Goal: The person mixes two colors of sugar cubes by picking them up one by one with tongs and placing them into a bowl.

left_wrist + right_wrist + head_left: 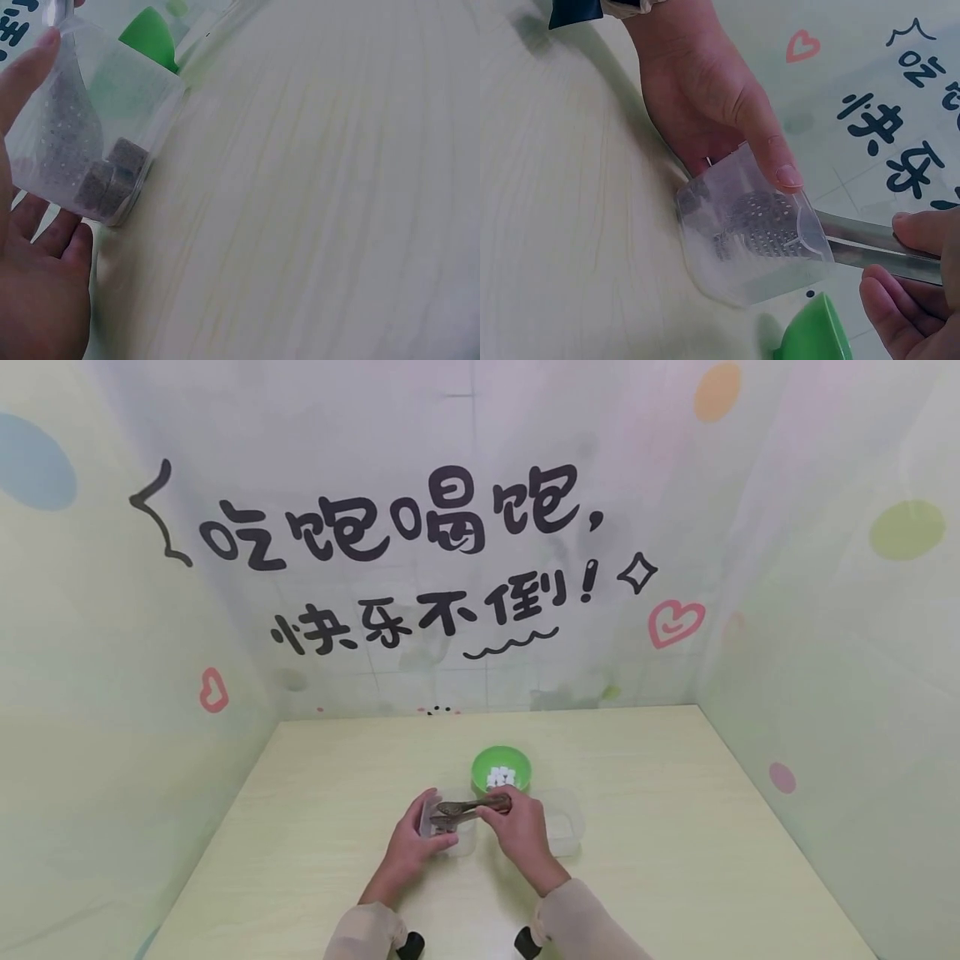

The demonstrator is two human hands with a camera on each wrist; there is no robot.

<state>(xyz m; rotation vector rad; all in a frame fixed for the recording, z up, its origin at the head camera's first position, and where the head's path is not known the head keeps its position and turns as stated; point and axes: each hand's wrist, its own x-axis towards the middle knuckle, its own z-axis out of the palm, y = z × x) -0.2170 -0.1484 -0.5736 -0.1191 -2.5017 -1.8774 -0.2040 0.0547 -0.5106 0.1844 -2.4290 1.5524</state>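
My left hand [411, 845] grips a clear plastic box [142, 82], thumb on one side and fingers on the other. The box is tilted above the table. Greyish-brown cubes [116, 180] lie in its lower corner. My right hand [525, 831] holds metal tongs [480, 804] by the handle end. Their perforated heads [761, 225] are inside the box; whether they touch a cube I cannot tell. Just beyond my right hand sits a green bowl [481, 767] with several white cubes [501, 774] in it.
A second clear plastic container [576, 831] stands right of my right hand, partly hidden by it. The light wood-grain table [660, 827] is bounded by printed cloth walls [487, 677] at the back and both sides.
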